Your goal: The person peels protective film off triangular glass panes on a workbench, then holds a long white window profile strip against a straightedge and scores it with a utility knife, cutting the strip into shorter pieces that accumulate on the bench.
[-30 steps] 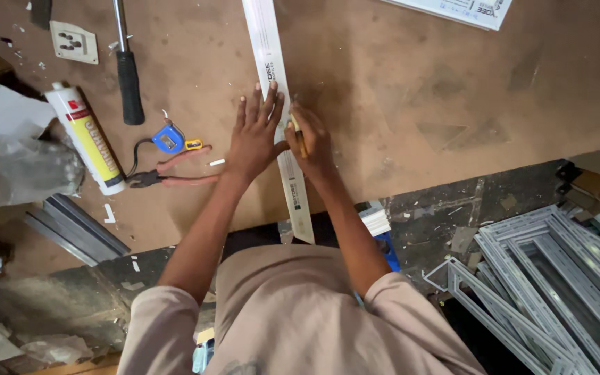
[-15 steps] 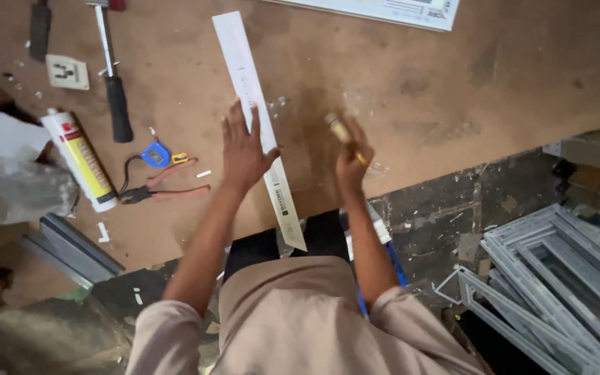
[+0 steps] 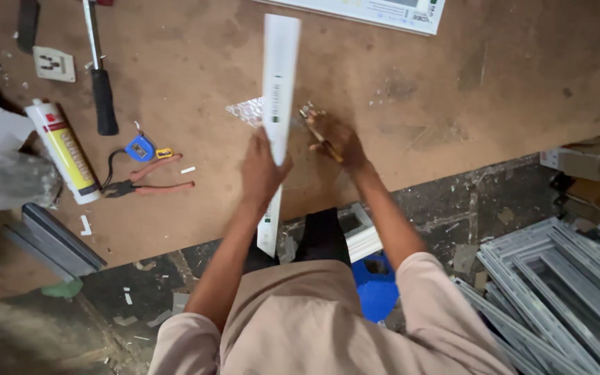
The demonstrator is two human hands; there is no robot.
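Head view, frame centre: long white flat plastic strip (image 3: 278,83) (light, stiff, probably slippery), left hand (image 3: 262,170) clasping mid-length; right hand (image 3: 336,139) pinching yellow pencil (image 3: 319,132).

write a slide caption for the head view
Left hand lifts a long white strip off the brown board; right hand holds a small tool beside it.

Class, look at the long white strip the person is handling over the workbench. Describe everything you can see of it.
The long white strip is a narrow, flat, straight length, apparently plastic or coated metal, with small dark print along its face. It runs almost straight away from the person, its far end over the brown workbench and its near end past the bench edge. The left hand grips it near the middle. The right hand, holding a small tool, is close beside it, not touching.
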